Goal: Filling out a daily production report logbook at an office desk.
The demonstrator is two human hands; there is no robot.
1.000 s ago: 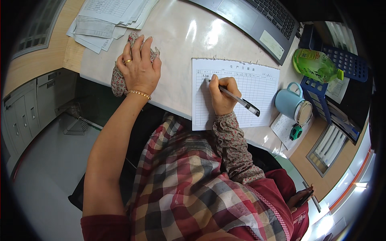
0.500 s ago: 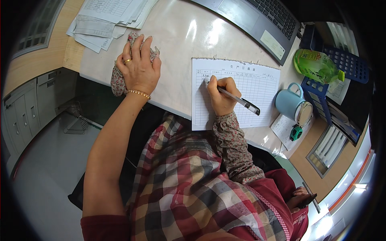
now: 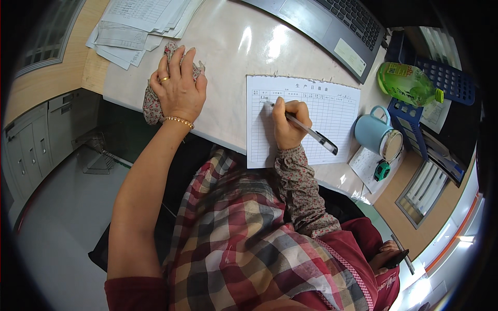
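My left hand lies flat with its fingers spread, resting on a crumpled floral oversleeve at the desk's front edge. The oversleeve is partly hidden beneath the palm. In my right hand is a pen with a clear barrel and black cap end, pinched between thumb and fingers. Its tip meets a white printed form with a ruled table, near the left columns of the upper rows. A little handwriting shows there. A matching floral oversleeve covers my right forearm.
An open laptop stands at the far side. To the right are a green drink bottle, a blue mug, a green tape measure and a blue basket. Stacked papers lie far left. Another person's hand holds a dark object.
My right hand has shifted slightly with the pen, whose tip is a bit further right, and another handwritten mark shows below the first. The form has slid marginally left. My left hand stays put.
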